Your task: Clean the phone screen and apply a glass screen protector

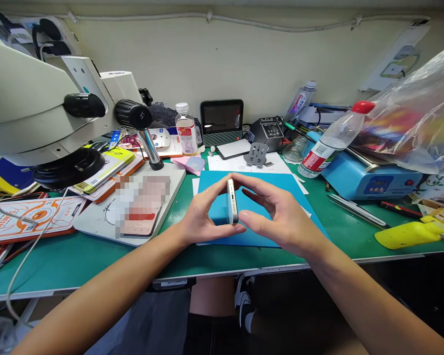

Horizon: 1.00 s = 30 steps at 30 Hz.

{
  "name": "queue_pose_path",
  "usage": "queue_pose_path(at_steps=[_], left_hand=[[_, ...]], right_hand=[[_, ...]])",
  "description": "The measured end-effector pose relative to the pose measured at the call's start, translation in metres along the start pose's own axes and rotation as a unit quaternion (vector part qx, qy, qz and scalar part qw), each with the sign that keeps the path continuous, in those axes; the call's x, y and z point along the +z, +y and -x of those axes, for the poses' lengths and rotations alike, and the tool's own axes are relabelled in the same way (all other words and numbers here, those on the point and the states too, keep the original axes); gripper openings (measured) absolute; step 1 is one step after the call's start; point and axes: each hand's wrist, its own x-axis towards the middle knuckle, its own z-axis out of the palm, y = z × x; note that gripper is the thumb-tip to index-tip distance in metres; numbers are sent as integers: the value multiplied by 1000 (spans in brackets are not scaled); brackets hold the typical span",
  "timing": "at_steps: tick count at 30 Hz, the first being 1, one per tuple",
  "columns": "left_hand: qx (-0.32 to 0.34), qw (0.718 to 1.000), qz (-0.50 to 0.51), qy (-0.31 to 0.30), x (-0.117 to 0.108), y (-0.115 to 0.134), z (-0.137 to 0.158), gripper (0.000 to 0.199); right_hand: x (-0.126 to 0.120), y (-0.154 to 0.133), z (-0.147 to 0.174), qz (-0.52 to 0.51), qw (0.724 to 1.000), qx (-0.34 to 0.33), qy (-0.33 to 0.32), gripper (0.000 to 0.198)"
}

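Note:
A smartphone (232, 202) stands on edge between my two hands, its end with the charging port facing me. My left hand (207, 212) curls round it, fingers at the top edge and thumb at the bottom edge. From the other side, my right hand (277, 212) has its fingertips at the top and its thumb against the lower part of the phone. Both hands hold it above a blue mat (292, 190). The phone's broad faces are seen only at a steep angle.
On the left, a microscope (25, 108) overhangs its base (173, 190), where another phone (144, 207) lies partly blurred. A red-capped bottle (329, 143), blue machine (373, 177), tweezers (358, 212) and yellow bottle (410, 235) are right. A small screen (222, 118) stands at the back.

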Motion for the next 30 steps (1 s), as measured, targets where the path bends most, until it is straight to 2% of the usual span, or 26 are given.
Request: queue_pose_path(at_steps=[14,30], left_hand=[[38,999,-23,-3,-1,1,-1,89],[53,998,-28,-13,0,0,-2,93]], right_hand=[[-2,-6,2,2,1000,-2,-18,52],[-1,-11,5,-20,999,22,-17,56]])
